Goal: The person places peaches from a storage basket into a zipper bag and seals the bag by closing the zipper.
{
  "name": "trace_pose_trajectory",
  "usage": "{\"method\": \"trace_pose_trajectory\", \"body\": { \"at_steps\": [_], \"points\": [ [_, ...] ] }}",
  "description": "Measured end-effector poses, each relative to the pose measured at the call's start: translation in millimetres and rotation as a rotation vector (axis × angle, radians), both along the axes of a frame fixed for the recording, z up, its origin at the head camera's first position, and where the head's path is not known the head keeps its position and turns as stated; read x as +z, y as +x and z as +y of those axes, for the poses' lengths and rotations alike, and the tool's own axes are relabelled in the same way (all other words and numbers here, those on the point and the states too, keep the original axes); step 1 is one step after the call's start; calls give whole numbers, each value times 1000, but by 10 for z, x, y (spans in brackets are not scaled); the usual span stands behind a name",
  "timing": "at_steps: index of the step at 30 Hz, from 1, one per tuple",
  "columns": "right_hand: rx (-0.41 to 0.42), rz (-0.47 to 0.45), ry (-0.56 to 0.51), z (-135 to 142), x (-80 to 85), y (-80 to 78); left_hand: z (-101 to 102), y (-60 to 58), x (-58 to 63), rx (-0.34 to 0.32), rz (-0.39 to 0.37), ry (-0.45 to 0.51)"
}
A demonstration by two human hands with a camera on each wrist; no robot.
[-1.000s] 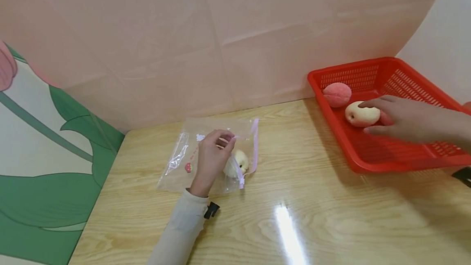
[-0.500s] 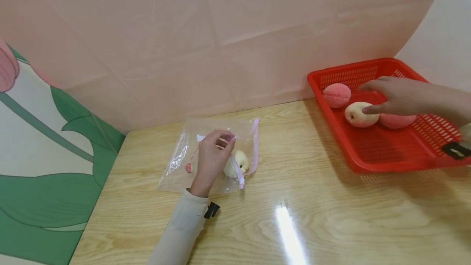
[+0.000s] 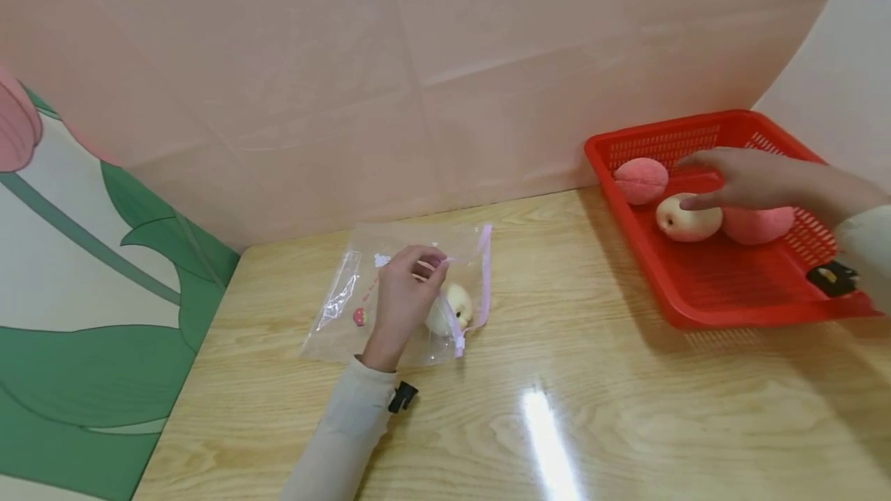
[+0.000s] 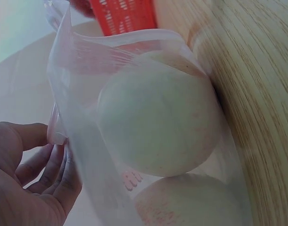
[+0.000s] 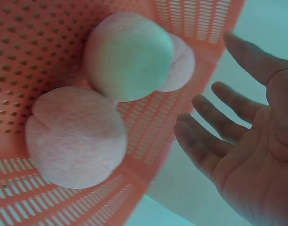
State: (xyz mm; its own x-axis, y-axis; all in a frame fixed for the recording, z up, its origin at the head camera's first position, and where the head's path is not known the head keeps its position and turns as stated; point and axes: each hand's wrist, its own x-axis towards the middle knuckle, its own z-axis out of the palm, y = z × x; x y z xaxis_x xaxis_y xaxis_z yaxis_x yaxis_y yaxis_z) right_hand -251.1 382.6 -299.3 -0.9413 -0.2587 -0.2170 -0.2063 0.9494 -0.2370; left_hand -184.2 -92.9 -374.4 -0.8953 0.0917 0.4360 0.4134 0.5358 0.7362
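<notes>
In the head view my left hand (image 3: 404, 296) pinches the opening edge of a clear zipper bag (image 3: 341, 315) with lilac trim, lying on the table. Through the plastic shows a pale peach (image 3: 457, 304); the left wrist view has a second pale peach (image 4: 191, 202) below the first. My right hand (image 3: 759, 180) hovers, fingers spread and holding nothing, over the red basket (image 3: 668, 300). Its thumb overlaps a pale peach (image 3: 674, 226) in the head view. Either side of that fruit lie a pink peach (image 3: 641, 181) and another pink peach (image 3: 759, 227).
The basket's slotted walls rise around the peaches at the right of the wooden table (image 3: 571, 346). A pink cloth (image 3: 313, 99) hangs behind the table. At the left is a panel with green leaves (image 3: 76, 377).
My right hand has risen from low over the pale peach toward the basket's back, uncovering the right pink peach. My left hand keeps its pinch on the bag.
</notes>
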Motion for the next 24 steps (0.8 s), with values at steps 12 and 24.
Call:
{"method": "trace_pose_trajectory", "body": {
  "at_steps": [12, 24],
  "points": [
    [-17, -114, -110, 63, -276, -12, -12, 13, -14, 7, -25, -7],
    [9, -84, -140, 30, -376, 0, -4, 18, -16, 4, -31, -9]
  ]
}}
